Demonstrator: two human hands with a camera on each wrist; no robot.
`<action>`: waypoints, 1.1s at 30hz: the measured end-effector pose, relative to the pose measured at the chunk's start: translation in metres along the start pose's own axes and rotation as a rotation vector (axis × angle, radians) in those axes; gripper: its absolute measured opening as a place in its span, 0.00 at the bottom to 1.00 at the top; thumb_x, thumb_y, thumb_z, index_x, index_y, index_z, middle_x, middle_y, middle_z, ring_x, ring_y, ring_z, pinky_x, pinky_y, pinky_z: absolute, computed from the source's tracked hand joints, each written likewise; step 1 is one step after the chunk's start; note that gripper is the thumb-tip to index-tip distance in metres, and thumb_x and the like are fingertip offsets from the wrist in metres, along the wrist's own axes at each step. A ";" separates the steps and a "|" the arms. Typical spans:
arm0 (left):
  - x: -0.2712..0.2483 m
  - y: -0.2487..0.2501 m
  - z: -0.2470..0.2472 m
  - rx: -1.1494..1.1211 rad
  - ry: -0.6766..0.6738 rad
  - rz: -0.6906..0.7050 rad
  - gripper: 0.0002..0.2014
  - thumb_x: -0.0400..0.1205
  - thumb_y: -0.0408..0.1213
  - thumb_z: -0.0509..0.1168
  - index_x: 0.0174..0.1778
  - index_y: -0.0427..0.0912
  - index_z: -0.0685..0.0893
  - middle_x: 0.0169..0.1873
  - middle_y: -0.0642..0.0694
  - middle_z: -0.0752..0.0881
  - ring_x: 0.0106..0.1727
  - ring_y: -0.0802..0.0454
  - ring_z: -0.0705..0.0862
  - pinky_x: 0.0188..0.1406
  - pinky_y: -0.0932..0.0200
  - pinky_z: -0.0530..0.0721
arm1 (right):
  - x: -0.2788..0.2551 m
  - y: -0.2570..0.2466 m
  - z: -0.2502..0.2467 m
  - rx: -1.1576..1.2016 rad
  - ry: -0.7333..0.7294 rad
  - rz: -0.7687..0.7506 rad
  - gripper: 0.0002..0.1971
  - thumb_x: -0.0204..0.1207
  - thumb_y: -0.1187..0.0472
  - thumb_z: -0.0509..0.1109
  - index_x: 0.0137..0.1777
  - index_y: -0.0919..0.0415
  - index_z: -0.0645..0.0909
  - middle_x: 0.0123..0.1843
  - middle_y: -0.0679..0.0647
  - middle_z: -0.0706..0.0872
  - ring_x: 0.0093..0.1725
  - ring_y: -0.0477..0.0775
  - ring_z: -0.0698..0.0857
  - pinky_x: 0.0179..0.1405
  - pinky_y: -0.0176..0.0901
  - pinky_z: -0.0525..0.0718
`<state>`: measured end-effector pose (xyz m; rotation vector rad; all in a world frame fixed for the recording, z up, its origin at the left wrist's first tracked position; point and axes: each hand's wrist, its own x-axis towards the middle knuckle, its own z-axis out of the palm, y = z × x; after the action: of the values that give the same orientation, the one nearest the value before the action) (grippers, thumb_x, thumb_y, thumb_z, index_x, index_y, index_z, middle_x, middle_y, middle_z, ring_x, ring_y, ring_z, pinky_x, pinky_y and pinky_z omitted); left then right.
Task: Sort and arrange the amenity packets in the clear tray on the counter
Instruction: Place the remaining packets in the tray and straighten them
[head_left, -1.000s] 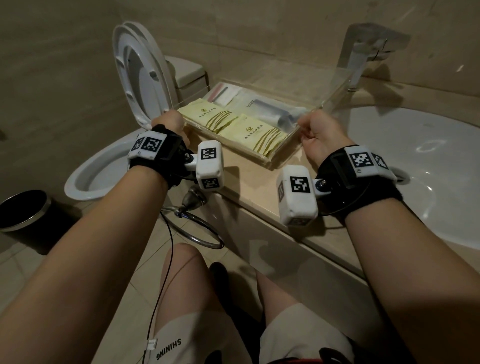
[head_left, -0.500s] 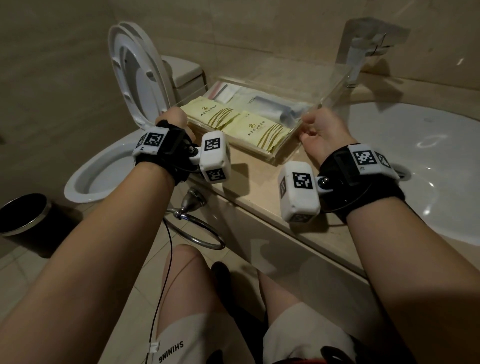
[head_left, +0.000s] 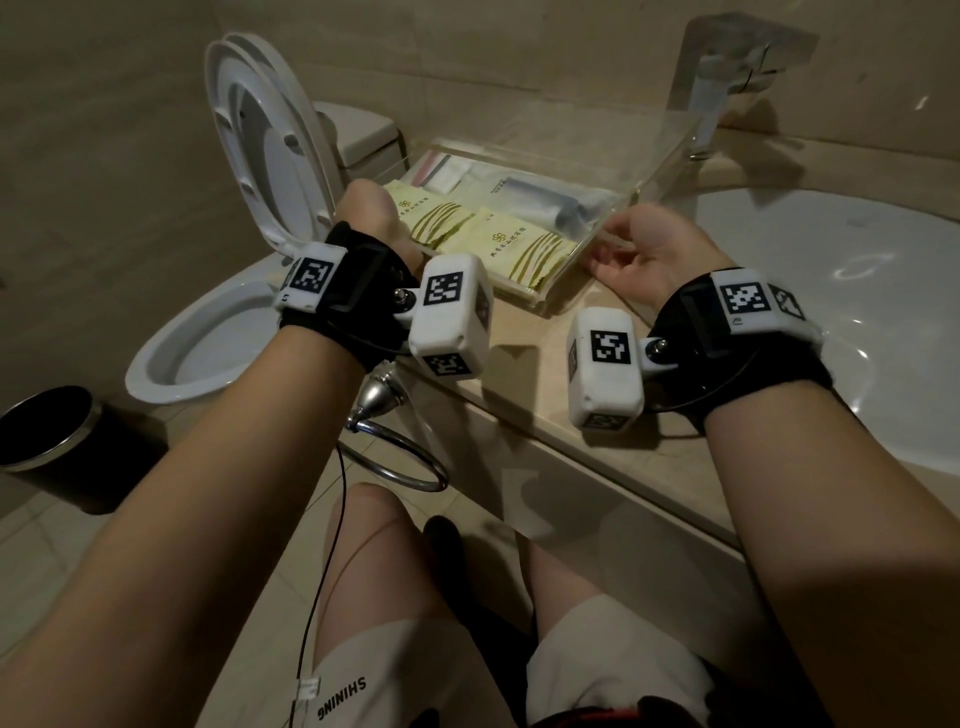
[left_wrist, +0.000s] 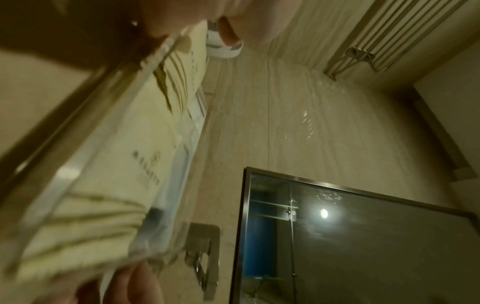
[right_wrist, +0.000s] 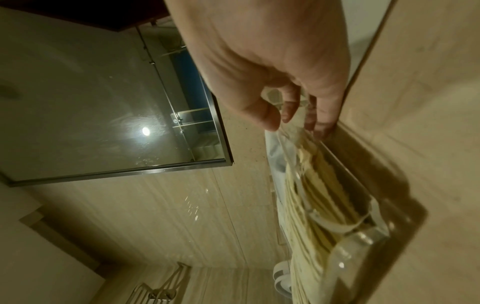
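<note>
The beige desk (head_left: 524, 364) carries the clear tray (head_left: 540, 304) between the toilet (head_left: 208, 332) and the sink (head_left: 831, 312). In it lie two yellow packets (head_left: 511, 249) along the near wall and pale packets (head_left: 524, 195) behind. The left hand (head_left: 376, 218) grips the tray's left end, the right hand (head_left: 641, 254) pinches its right wall.
</note>
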<state>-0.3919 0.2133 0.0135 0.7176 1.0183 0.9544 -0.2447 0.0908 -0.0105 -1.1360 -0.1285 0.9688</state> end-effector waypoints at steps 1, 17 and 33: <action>-0.007 -0.001 0.003 -0.012 -0.014 -0.013 0.16 0.85 0.34 0.43 0.60 0.34 0.72 0.59 0.36 0.80 0.56 0.40 0.81 0.53 0.42 0.82 | 0.001 0.000 0.000 -0.021 0.003 0.003 0.09 0.77 0.77 0.55 0.45 0.67 0.73 0.49 0.61 0.79 0.47 0.53 0.83 0.35 0.44 0.90; -0.051 -0.004 0.029 -0.019 -0.034 0.013 0.14 0.88 0.37 0.43 0.60 0.36 0.71 0.49 0.38 0.77 0.41 0.42 0.76 0.47 0.44 0.80 | 0.001 0.000 -0.002 -0.043 -0.001 0.023 0.05 0.78 0.75 0.59 0.46 0.66 0.72 0.46 0.61 0.77 0.38 0.52 0.82 0.25 0.39 0.89; -0.050 -0.003 0.035 -0.042 -0.078 -0.024 0.28 0.88 0.38 0.44 0.84 0.38 0.46 0.82 0.35 0.53 0.82 0.35 0.56 0.76 0.39 0.60 | -0.009 -0.018 -0.004 -0.342 0.032 -0.079 0.07 0.82 0.70 0.55 0.45 0.63 0.74 0.38 0.53 0.72 0.35 0.46 0.74 0.54 0.43 0.84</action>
<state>-0.3685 0.1640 0.0424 0.7012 0.9339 0.9175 -0.2378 0.0800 0.0053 -1.4479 -0.3200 0.8779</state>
